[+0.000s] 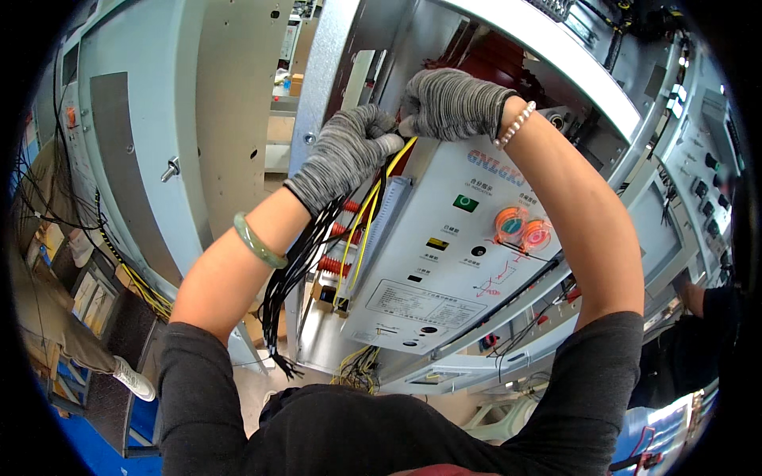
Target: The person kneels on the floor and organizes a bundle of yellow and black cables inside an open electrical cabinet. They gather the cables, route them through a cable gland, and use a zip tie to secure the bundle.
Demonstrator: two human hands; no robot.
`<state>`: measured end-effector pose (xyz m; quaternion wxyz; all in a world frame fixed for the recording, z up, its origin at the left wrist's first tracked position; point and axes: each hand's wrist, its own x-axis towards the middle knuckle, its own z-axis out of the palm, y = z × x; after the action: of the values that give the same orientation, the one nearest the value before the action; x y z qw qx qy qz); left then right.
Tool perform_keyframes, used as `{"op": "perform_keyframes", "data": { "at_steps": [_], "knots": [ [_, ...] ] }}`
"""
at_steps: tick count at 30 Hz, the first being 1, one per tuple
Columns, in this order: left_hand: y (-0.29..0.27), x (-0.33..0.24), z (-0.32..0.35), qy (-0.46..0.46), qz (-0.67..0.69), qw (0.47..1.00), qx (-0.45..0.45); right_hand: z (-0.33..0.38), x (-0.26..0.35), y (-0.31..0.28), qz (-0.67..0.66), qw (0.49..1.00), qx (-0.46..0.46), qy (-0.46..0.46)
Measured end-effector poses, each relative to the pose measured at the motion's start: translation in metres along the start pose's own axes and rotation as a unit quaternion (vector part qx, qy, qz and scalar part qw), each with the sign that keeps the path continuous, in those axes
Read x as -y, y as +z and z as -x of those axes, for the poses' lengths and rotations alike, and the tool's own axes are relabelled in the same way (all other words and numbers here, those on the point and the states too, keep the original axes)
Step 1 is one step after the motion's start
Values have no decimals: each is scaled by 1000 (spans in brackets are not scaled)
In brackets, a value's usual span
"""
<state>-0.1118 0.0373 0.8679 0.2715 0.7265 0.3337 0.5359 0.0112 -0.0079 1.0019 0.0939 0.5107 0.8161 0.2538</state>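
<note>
Where black wires point(295, 274) hang loose, left hand point(347, 152) and right hand point(456, 103) curl close above, presumably for steadying; clamped or not, cannot tell.

A co-worker's pale shoe point(133, 379) shows at lower left, a small orange-brown box point(297, 85) farther back

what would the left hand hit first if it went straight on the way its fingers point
Most likely the gloved right hand: the left hand points up and right, towards it. Whether they already touch is hard to tell from one view.
</note>
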Motion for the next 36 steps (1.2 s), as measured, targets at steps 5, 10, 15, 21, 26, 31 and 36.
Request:
{"op": "perform_keyframes", "data": {
  "at_steps": [5, 10, 15, 21, 26, 31, 36],
  "knots": [
    [5, -1, 3, 12, -31, 998, -49, -2, 7, 16, 159, 981, -98, -57],
    [10, -2, 10, 82, -41, 992, -84, 3, 11, 9, 91, 990, -86, -58],
    [13, 9, 3, 59, -46, 995, -71, -10, 7, 9, -51, 998, -24, -5],
    [14, 1, 7, 59, 19, 993, -104, -26, -7, 11, -173, 985, -20, -19],
    [16, -2, 6, 95, 4, 992, -87, -48, -18, 20, -132, 991, 20, -2],
    [14, -6, 16, 104, -43, 989, -97, -47, -5, 20, -67, 996, 14, -54],
    [11, -6, 8, 100, -67, 991, -55, -25, -32, 19, -185, 978, -12, -90]
  ]
}}
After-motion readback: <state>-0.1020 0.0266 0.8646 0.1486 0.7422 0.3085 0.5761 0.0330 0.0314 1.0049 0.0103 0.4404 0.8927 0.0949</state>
